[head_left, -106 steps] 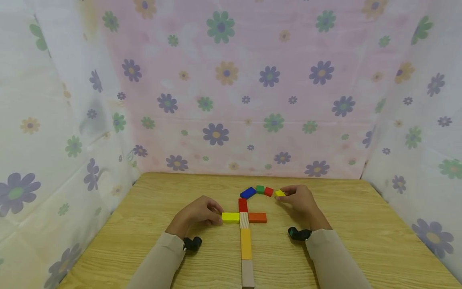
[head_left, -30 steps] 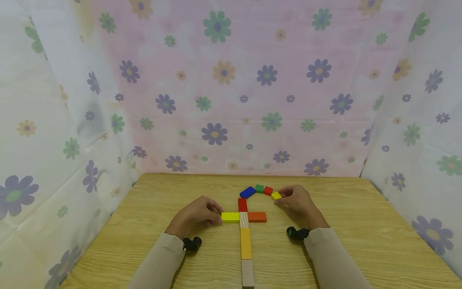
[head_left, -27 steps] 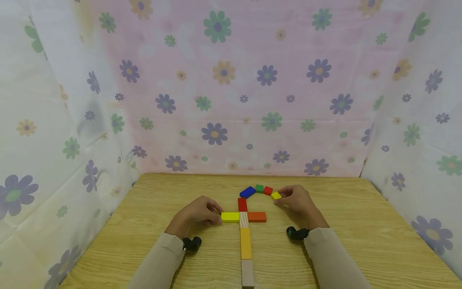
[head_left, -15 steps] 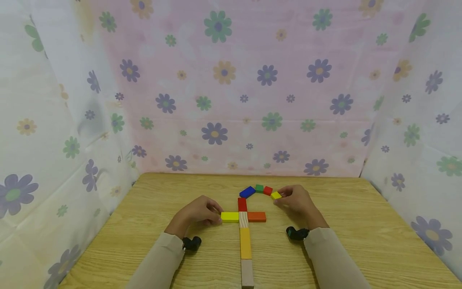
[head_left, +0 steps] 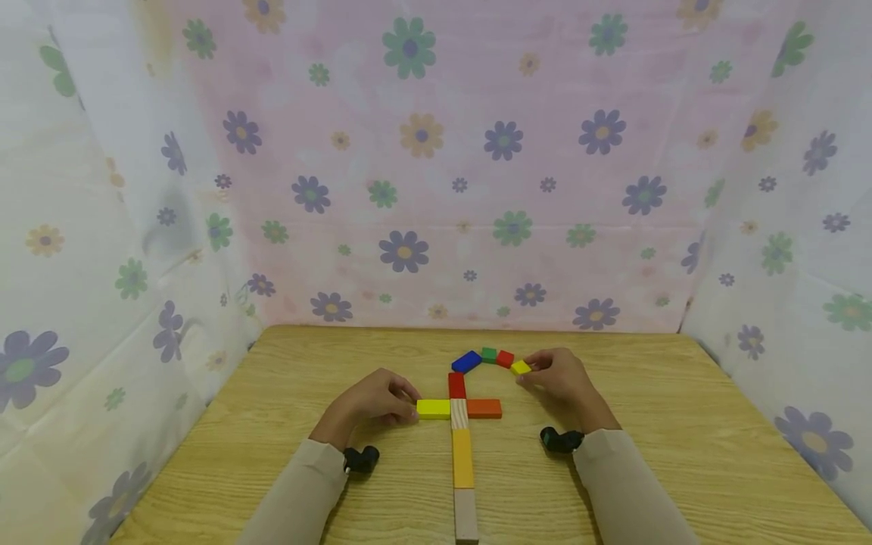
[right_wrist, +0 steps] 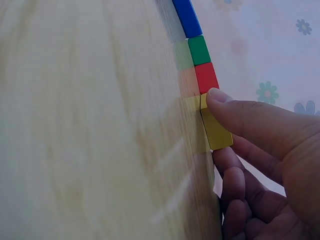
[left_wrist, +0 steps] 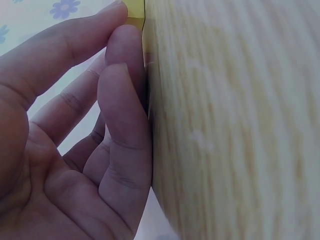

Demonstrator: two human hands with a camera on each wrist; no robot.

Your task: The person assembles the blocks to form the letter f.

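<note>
My left hand (head_left: 375, 399) lies at the left end of a long yellow block (head_left: 434, 409), fingers curled and fingertips at its end. In the left wrist view only a corner of that yellow block (left_wrist: 135, 11) shows beside the fingertips. My right hand (head_left: 560, 376) pinches a small yellow block (head_left: 521, 368) between thumb and fingers. In the right wrist view this yellow block (right_wrist: 216, 122) stands on the table, its end against or very close to a small red block (right_wrist: 207, 78). Beyond the red one come a green block (right_wrist: 199, 50) and a blue block (right_wrist: 187, 17).
A column of blocks runs toward me: red (head_left: 456, 385), striped wood (head_left: 459, 414), orange-yellow (head_left: 462, 459) and plain wood (head_left: 466, 515). An orange-red block (head_left: 484, 409) extends right from the striped one. Flowered cloth (head_left: 436, 166) surrounds the wooden table (head_left: 327, 352).
Since the oldest frame, my right hand has brought the small yellow block left and turned it, closing the gap to the red block. Since then both hands have stayed nearly still.
</note>
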